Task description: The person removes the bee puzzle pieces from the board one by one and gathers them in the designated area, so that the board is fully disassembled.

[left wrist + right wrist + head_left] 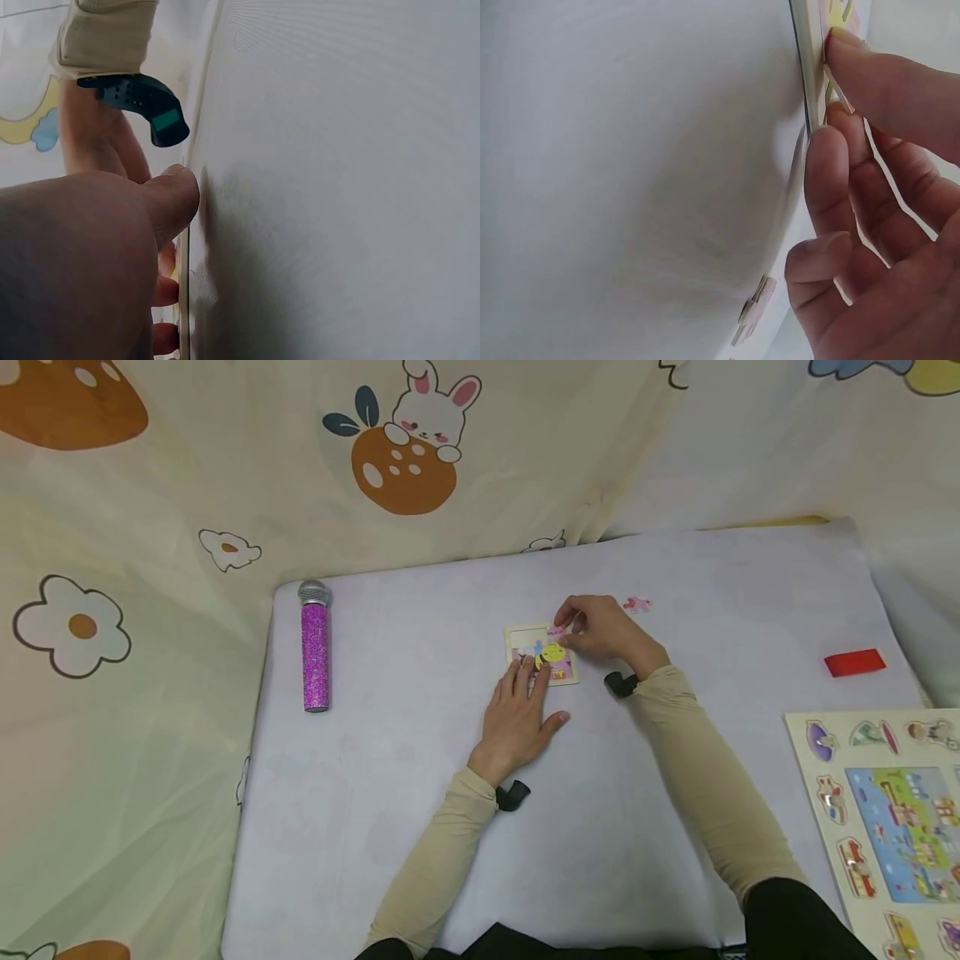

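A small square jigsaw board (528,637) with a pale rim lies flat on the white table. Colourful pieces, one of them yellow, fill much of it, while its upper left shows bare backing. My left hand (516,723) rests on the board's lower left with fingers stretched out. At the upper right corner, my right hand (600,628) pinches a pink puzzle piece (556,632) between thumb and fingers. In the right wrist view that piece (838,88) stands tilted against the board, partly hidden by the fingers. Another pink puzzle piece (637,604) lies loose beyond the right hand.
A glittery purple microphone (316,652) lies at the table's left. On the right are a red block (855,662) and a large picture puzzle board (806,777) at the near corner. A printed cloth (262,502) hangs behind the table's back edge.
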Demonstrator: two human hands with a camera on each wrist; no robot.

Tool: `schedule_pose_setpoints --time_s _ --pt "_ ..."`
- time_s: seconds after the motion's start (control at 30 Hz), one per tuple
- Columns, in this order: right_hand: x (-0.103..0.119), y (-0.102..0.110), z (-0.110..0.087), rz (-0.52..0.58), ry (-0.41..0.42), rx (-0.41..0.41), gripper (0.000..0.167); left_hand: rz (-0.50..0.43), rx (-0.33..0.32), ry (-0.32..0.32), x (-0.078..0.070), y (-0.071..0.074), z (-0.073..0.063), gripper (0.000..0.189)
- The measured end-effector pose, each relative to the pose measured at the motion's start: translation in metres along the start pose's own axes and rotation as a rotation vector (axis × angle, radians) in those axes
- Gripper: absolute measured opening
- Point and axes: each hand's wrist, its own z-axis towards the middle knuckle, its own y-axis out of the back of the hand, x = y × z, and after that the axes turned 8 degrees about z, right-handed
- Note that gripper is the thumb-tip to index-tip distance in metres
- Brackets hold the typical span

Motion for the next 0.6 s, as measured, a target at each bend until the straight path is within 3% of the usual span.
schedule_pose_setpoints --time_s 0.6 --pt "-0.0003 -0.0012 -0.0039 0.007 0.059 0.003 0.035 0.008 -0.011 -0.001 -0.0010 0.0003 -0.0014 0.083"
